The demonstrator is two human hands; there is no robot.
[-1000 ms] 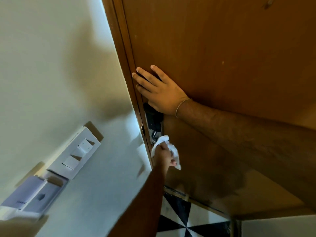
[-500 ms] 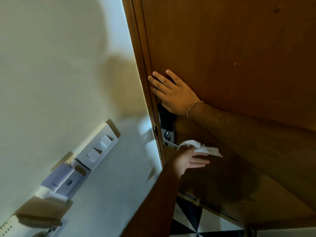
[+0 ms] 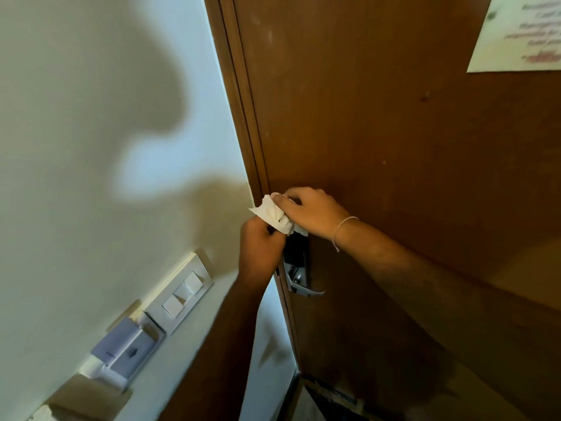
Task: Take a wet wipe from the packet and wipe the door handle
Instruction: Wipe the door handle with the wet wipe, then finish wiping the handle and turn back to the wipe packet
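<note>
A crumpled white wet wipe [image 3: 273, 214] is held between both hands, just above the lock. My right hand [image 3: 315, 211] grips its upper part with the fingers curled over it. My left hand [image 3: 259, 247] pinches its lower edge from below. Under the hands, the dark lock plate [image 3: 296, 250] and the silver lever door handle [image 3: 303, 285] sit on the brown wooden door [image 3: 379, 132]; neither hand touches the lever. No wipe packet is in view.
A white switch panel [image 3: 182, 294] and a key-card holder [image 3: 126, 350] are fixed to the pale wall on the left. A paper notice [image 3: 519, 31] is stuck on the door's upper right. Patterned floor tile [image 3: 328, 402] shows below.
My left hand has risen from the lever with the wipe. My right hand has come off the door face and taken hold of the wipe too. The view has tilted upward.
</note>
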